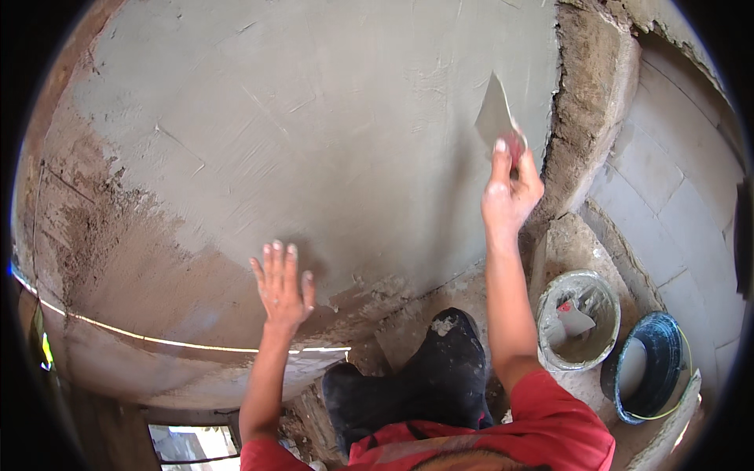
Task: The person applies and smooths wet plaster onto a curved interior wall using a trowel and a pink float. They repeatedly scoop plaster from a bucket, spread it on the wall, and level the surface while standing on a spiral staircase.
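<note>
My right hand [512, 192] grips the reddish handle of a putty knife [495, 110], its wide, thin blade pointing up and away from me. The blade is close to the right part of a wall coated in wet grey plaster [330, 118]; whether it touches cannot be told. Lower and to the left, my left hand [281, 292] is held flat with fingers spread and nothing in it. It is near the coat's lower edge, where smooth grey gives way to bare brown wall [149, 267]. Contact with the surface is unclear there too.
A plaster-smeared bucket [542, 334] at my right holds grey mix and a second scraper [576, 320]. Beside it stands a dark blue bucket [667, 345] with a thin yellow handle. A rough concrete edge [593, 102] borders the plaster, with grey blockwork [648, 165] beyond.
</note>
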`<state>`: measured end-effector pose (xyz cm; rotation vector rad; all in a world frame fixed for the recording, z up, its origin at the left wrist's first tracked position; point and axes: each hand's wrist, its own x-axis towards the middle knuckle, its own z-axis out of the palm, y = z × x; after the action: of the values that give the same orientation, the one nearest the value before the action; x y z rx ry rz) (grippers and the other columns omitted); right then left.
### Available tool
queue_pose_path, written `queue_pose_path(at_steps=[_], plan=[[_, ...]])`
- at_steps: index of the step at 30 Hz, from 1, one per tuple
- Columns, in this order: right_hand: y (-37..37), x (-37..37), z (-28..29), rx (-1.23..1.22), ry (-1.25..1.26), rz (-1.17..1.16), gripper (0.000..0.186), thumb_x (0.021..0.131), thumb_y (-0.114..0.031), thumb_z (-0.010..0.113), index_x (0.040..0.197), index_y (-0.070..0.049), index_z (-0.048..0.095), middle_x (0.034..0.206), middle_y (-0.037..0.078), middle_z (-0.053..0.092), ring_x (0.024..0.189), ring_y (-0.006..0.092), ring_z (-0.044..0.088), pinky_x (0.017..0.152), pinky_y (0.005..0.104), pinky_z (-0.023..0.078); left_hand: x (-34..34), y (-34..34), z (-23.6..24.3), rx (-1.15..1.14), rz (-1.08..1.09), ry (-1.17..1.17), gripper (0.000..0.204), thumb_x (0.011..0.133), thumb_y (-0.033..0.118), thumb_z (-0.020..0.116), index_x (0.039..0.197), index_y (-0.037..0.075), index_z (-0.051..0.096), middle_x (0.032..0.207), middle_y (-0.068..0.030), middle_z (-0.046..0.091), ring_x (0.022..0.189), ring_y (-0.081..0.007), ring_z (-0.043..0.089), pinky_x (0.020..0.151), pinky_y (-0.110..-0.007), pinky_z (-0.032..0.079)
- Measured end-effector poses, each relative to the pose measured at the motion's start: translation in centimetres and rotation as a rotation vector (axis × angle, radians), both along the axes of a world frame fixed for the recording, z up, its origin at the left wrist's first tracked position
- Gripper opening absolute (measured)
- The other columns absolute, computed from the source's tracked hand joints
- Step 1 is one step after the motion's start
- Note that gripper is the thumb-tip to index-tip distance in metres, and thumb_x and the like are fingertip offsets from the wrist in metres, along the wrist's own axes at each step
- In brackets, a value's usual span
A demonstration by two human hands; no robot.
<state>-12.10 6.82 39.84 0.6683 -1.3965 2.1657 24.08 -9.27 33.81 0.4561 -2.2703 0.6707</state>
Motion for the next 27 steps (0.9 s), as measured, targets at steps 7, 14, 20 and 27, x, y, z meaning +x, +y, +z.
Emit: queue_pose_path(at_steps=[7, 14, 20, 27], plan=[[-2.3, -7.6, 18.0, 0.049, 0.821, -0.568, 0.03, 0.09, -0.004, 0.066, 0.119, -0.006, 0.071, 0.099, 0.011, 0.073, 0.087, 0.0319, 0.068, 0.077, 0.0396, 0.058, 3.0, -3.6, 3.4, -0.104, 0.234, 0.149, 0.074, 0.101, 0.027, 0.058, 0.161, -0.002, 0.025, 0.167, -0.0272, 0.023, 0.158, -0.0417, 0.014, 0.126, -0.062, 0.005], [-5.4, -6.0, 16.0, 0.311, 0.976, -0.601, 0.044, 0.08, -0.005, 0.074, 0.124, -0.011, 0.071, 0.112, 0.007, 0.074, 0.093, 0.0299, 0.066, 0.074, 0.0389, 0.058, 2.6, -5.8, 2.2, -0.042, 0.255, 0.201, 0.074, 0.104, 0.036, 0.051, 0.16, -0.004, 0.026, 0.168, -0.026, 0.021, 0.159, -0.04, 0.011, 0.127, -0.061, 0.001], [-5.6, 3.6, -7.2, 0.672, 0.709, -0.301, 0.057, 0.077, -0.004, 0.078, 0.133, -0.004, 0.065, 0.131, 0.014, 0.068, 0.103, 0.0306, 0.065, 0.075, 0.0382, 0.062, 2.2, -7.8, 0.7, -0.153, 0.341, 0.2, 0.08, 0.105, 0.05, 0.043, 0.159, -0.007, 0.028, 0.169, -0.0246, 0.02, 0.16, -0.0377, 0.007, 0.127, -0.059, -0.005], [0.6, 5.9, -8.0, 0.586, 0.674, -0.125, 0.055, 0.08, 0.002, 0.074, 0.133, -0.006, 0.067, 0.128, 0.016, 0.071, 0.105, 0.0334, 0.069, 0.085, 0.0397, 0.061, 1.7, -8.8, 0.4, -0.2, 0.314, 0.249, 0.083, 0.103, 0.055, 0.043, 0.159, -0.005, 0.032, 0.169, -0.0221, 0.023, 0.161, -0.0348, 0.008, 0.126, -0.059, -0.007]])
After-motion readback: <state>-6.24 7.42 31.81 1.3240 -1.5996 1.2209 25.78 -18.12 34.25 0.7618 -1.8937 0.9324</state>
